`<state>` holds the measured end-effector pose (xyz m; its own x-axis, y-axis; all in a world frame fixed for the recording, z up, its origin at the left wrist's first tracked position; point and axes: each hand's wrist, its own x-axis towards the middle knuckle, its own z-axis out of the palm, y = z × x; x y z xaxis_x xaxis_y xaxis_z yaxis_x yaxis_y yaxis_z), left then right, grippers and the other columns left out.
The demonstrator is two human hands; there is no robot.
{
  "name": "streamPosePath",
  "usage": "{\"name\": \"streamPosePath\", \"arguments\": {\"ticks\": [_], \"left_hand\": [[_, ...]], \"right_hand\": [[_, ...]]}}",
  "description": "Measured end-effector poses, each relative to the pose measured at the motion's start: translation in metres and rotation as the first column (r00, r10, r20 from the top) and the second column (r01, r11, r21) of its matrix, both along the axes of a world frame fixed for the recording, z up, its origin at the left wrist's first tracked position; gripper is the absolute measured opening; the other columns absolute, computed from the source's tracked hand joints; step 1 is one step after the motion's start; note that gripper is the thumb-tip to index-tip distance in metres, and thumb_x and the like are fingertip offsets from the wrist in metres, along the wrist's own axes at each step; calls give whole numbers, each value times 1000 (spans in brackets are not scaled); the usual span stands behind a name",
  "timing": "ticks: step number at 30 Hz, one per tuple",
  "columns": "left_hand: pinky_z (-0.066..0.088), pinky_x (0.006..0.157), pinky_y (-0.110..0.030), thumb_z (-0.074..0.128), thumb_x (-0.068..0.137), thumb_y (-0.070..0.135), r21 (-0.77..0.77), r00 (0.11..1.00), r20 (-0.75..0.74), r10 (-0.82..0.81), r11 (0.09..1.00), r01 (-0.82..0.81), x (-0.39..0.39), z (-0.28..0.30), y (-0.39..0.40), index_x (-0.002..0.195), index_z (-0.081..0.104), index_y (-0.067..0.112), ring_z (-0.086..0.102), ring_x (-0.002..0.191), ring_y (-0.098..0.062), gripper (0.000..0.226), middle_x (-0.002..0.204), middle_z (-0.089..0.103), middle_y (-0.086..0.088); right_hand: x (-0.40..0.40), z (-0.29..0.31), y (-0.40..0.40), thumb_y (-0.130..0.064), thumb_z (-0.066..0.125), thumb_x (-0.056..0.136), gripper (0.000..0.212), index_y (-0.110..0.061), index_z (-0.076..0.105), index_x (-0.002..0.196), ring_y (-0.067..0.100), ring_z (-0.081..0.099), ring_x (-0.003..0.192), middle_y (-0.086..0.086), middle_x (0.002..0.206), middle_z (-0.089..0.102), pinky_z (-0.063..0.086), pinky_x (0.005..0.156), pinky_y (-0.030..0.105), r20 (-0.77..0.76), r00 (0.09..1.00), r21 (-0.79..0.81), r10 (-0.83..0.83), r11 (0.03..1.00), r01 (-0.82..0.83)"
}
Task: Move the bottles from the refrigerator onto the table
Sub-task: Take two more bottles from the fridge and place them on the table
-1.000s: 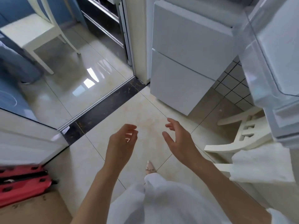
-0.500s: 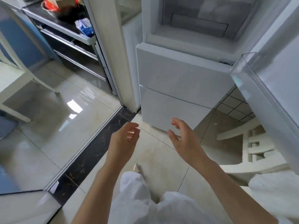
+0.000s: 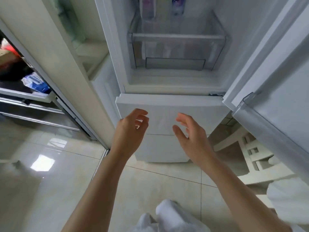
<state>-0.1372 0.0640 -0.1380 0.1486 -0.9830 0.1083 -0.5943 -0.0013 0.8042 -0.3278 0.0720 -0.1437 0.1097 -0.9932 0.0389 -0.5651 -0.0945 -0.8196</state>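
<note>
The white refrigerator stands open in front of me, its door swung out to the right. Two bottles show at the top edge above a clear drawer: one with a pink label and one with a blue-purple label; their tops are cut off. My left hand and my right hand hover empty, fingers apart and curled, in front of the closed lower freezer drawers. The table is out of view.
A white chair draped with white cloth stands at the right under the open door. At the left a cream door frame borders a shelf unit holding a blue packet. Glossy tiled floor spreads below.
The view has swung up from the floor to the open refrigerator, bringing the bottles into sight. Both empty hands have risen toward the refrigerator front.
</note>
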Motion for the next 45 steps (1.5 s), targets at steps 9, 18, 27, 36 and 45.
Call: {"name": "streamPosePath", "arguments": {"ticks": [9,18,27,36,45], "left_hand": [[55,78,-24,58,92,14,-175,999,-35,-23,984,17,-12,36,-138,103,66,16,68,82,-13,14,89,71,6],[49,76,-12,59,89,11,-296,989,-122,85,948,-118,-36,83,-264,104,67,12,63,74,-5,17,84,67,9],[52,93,-33,63,89,19,-302,961,-211,176,924,-235,-32,105,-367,126,53,20,60,106,-14,39,120,60,5],[51,96,-34,75,77,28,-358,920,-354,167,885,-298,-18,108,-458,131,49,17,59,113,-14,60,126,58,4],[53,95,-41,84,60,30,-389,905,-416,87,882,-264,-10,107,-493,131,46,13,62,113,-12,82,126,61,0]], "right_hand": [[-1,41,-131,-28,56,93,45,-16,44,134,13,54,119,0,124,60,43,101,32,67,992,-177,-110,977,120],[-4,100,-271,-25,58,92,40,-10,50,128,15,59,109,2,116,63,41,90,20,122,981,-335,-150,924,183],[15,126,-377,-28,57,92,43,-14,44,131,11,52,109,2,122,57,41,95,26,196,973,-258,-125,950,174],[44,130,-458,-43,67,79,66,-17,42,134,17,54,119,3,129,56,46,101,40,211,973,-294,-89,944,150],[60,125,-501,-33,78,75,67,-14,45,130,10,56,113,0,125,59,50,94,28,289,954,-287,-81,943,167]]}}
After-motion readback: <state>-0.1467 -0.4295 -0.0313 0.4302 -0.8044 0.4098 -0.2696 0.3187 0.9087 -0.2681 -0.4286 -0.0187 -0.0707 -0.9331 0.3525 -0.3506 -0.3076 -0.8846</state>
